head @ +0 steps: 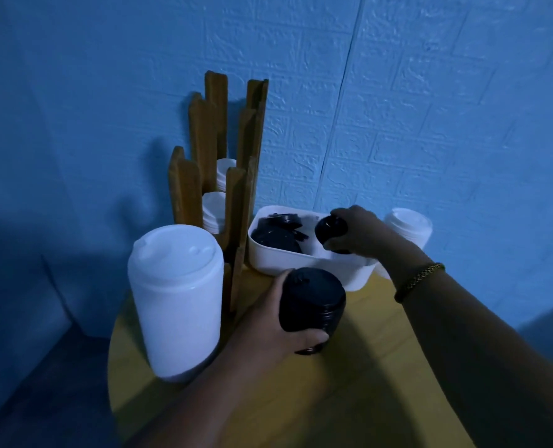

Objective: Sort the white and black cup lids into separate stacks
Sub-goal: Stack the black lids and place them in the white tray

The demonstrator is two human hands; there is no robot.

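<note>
Black lid stack (312, 302) gripped by left hand (268, 318) over yellow bench (349, 367). Right hand (356, 231) pinches a single black lid (331, 228) over white tub (288, 263). Tall white lid stack (174, 302) stands left; far white stack (407, 224) is half hidden behind the right wrist.

rack (200, 176) and tall white stack (176, 302) block the left; near table (349, 383) lies open.
</note>
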